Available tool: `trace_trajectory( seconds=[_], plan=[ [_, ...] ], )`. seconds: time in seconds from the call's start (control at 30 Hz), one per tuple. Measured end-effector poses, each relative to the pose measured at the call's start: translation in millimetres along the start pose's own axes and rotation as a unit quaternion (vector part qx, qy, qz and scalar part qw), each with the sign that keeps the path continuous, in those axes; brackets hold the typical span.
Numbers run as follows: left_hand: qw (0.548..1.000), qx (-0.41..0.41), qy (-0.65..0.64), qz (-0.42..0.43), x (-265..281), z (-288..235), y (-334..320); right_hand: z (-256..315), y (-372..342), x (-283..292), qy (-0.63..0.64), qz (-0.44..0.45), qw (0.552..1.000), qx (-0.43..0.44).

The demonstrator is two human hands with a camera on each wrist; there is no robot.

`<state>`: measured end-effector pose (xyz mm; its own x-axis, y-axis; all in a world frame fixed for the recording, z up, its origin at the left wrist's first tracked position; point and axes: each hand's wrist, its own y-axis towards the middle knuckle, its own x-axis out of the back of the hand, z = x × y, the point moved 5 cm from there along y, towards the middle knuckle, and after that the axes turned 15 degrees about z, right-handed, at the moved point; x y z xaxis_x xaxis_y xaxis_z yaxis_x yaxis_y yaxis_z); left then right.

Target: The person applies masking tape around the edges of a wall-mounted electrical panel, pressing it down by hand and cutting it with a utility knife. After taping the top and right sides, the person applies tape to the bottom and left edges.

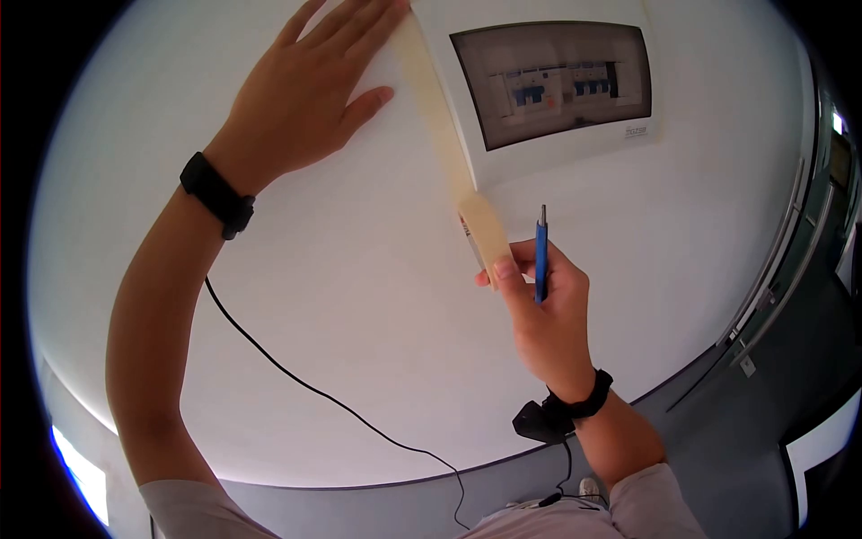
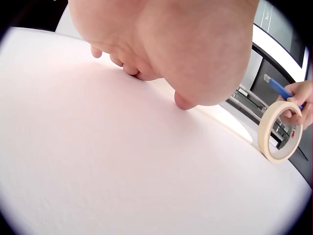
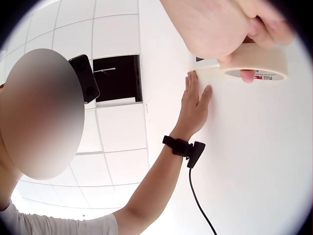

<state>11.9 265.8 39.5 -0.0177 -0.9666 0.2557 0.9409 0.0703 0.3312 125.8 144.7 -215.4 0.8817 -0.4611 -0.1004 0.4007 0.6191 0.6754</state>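
My left hand [image 1: 301, 103] lies with its fingers extended on the white wall, fingertips at the upper end of a masking tape strip [image 1: 435, 108]. That strip runs down the left edge of a white breaker box [image 1: 557, 148] to a roll of masking tape [image 1: 487, 232]. Thumb and fingers of my right hand [image 1: 558, 310] grip the roll just below the box's lower left corner; one finger pokes through its core in the right wrist view. The same hand also holds a blue utility knife [image 1: 541, 256], its tip pointing up. Lettering shows inside the roll's core [image 3: 264, 77].
Breakers sit behind a tinted window [image 1: 561, 54] in the box. A black cable [image 1: 305, 382] hangs from the left wrist across the wall. Metal rails [image 1: 799, 242] stand at the right. Ceiling tiles [image 3: 120, 127] with a dark opening show in the right wrist view.
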Motion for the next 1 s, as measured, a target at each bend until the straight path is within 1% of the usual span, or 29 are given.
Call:
trace_trajectory(
  seconds=[0.27,0.47,0.57,0.63,0.67,0.73,0.87,1.0],
  plan=[
    [1.0,0.003,-0.003,0.006,3,-2,0,3,2,-1,0.005,0.01,1.0,-0.015],
    [0.999,0.006,0.007,0.044,6,-10,-5,4,2,-2,-0.006,0.019,1.0,-0.023],
    [0.998,-0.004,0.028,0.06,6,-14,-7,6,3,-2,-0.014,0.02,1.0,-0.015],
    [0.993,-0.005,0.074,0.092,7,-18,-8,8,3,-2,-0.016,0.025,0.999,-0.023],
    [0.993,-0.003,0.075,0.092,2,-18,-8,7,3,-3,-0.016,0.026,0.999,-0.022],
    [0.997,0.001,-0.011,-0.071,3,-21,-13,5,4,-3,-0.015,0.022,1.0,-0.004],
    [0.998,-0.014,0.006,-0.066,-6,-25,-11,3,4,-3,-0.011,0.024,1.0,-0.01],
    [0.996,-0.046,-0.019,-0.078,-6,-35,-16,2,4,-2,-0.007,0.03,1.0,0.003]
  ],
)
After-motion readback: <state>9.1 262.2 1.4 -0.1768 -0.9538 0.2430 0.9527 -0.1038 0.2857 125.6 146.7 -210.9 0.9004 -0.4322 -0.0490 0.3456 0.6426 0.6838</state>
